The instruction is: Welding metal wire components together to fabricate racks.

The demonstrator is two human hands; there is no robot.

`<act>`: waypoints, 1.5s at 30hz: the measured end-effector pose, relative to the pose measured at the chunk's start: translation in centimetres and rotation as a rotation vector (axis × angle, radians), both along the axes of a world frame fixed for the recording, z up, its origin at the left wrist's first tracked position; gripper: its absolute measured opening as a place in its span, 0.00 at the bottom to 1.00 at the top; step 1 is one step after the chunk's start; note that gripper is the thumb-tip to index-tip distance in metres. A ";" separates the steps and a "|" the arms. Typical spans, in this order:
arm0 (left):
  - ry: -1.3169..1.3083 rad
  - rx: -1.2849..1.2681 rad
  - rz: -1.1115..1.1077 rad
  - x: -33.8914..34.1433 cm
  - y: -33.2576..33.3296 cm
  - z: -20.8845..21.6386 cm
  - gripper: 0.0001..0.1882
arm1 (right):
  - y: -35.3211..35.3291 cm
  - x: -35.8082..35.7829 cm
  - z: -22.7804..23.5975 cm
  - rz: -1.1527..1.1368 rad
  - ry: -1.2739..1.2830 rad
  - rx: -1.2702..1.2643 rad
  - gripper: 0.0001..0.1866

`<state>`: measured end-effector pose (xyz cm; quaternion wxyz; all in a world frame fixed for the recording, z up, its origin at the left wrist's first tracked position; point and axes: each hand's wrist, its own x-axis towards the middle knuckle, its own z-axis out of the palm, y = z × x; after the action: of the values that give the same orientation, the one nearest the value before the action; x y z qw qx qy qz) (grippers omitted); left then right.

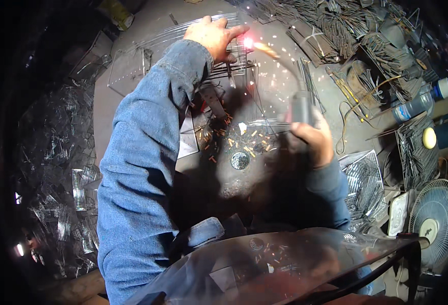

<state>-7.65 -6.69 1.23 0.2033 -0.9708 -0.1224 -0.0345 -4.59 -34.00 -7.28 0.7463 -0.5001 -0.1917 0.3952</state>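
My left hand (211,39) lies spread on a flat wire rack (155,44) of thin parallel rods, at the far side of the work surface. Its index finger stretches right, close to a bright pink-white welding glow (248,42) at the rack's right end. My right hand (316,138) is wrapped round the dark handle of a welding torch (301,105), slightly blurred. The torch's curved neck reaches up and left, its tip beside the glow, and sparks scatter below. Loose thin rods (269,123) lie left of the torch handle.
Small orange stubs (254,147) and a round shiny piece (240,160) lie nearer me. Rod bundles (341,38) fill the back right. A bottle (412,108) and a fan (436,223) stand right. Wire pieces (64,218) heap at left. A see-through visor (285,259) crosses the bottom.
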 end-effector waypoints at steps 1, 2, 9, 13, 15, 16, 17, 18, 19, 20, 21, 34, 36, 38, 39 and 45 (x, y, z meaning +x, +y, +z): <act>-0.010 -0.012 -0.006 -0.6 -0.3 -0.2 0.40 | -0.7 -0.1 -0.2 -0.123 -0.143 -0.009 0.28; -0.073 -0.016 -0.058 -1.7 0.5 -0.6 0.41 | -0.7 -0.7 -0.4 -0.162 -0.148 0.021 0.32; -0.274 -0.076 -0.293 -4.7 2.2 -2.4 0.48 | 7.8 0.3 -6.3 0.121 0.231 -0.110 0.18; -0.251 -0.097 -0.305 -4.9 1.7 -3.2 0.53 | 14.7 1.2 -8.3 0.109 0.411 -0.064 0.18; -0.236 -0.100 -0.292 -5.2 1.1 -3.1 0.53 | 15.7 0.6 -9.4 0.140 0.443 0.045 0.17; -0.259 -0.100 -0.299 -5.0 1.0 -2.8 0.52 | 16.1 0.8 -9.9 0.143 0.460 0.091 0.17; -0.279 -0.103 -0.301 -5.2 1.1 -2.7 0.52 | 16.3 0.8 -9.8 0.146 0.497 0.106 0.17; -0.301 -0.098 -0.292 -5.5 1.4 -3.0 0.51 | 16.4 0.3 -9.8 0.112 0.506 0.055 0.16; -0.296 -0.101 -0.282 -6.0 1.5 -3.2 0.51 | 16.3 -0.3 -10.2 0.113 0.513 0.077 0.16; -0.268 -0.104 -0.285 -6.4 1.8 -3.1 0.50 | 16.2 -0.7 -10.2 0.112 0.513 0.102 0.15; -0.241 -0.108 -0.288 -6.7 2.1 -3.0 0.50 | 15.6 -1.1 -9.8 0.062 0.501 0.051 0.15; -0.247 -0.015 -0.252 -3.6 1.4 -3.4 0.46 | 13.6 1.1 -7.7 -0.008 0.234 -0.104 0.17; -0.290 0.005 -0.200 -1.9 0.9 -3.4 0.42 | 13.0 1.6 -7.1 -0.073 0.124 -0.136 0.17; -0.232 0.013 -0.066 -0.5 0.3 -3.2 0.39 | 10.9 1.7 -6.3 -0.028 0.053 -0.243 0.18; -0.218 0.011 -0.024 -0.1 0.2 -3.0 0.39 | 9.9 2.2 -6.2 0.079 0.083 -0.313 0.18; -0.225 0.055 0.149 1.7 0.0 -2.8 0.33 | 3.1 2.7 -4.6 0.255 0.143 -0.224 0.16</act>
<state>-5.97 -6.70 -1.56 0.2169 -0.9431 -0.2151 -0.1313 -1.93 -30.91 -11.84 0.6416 -0.5223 -0.1545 0.5400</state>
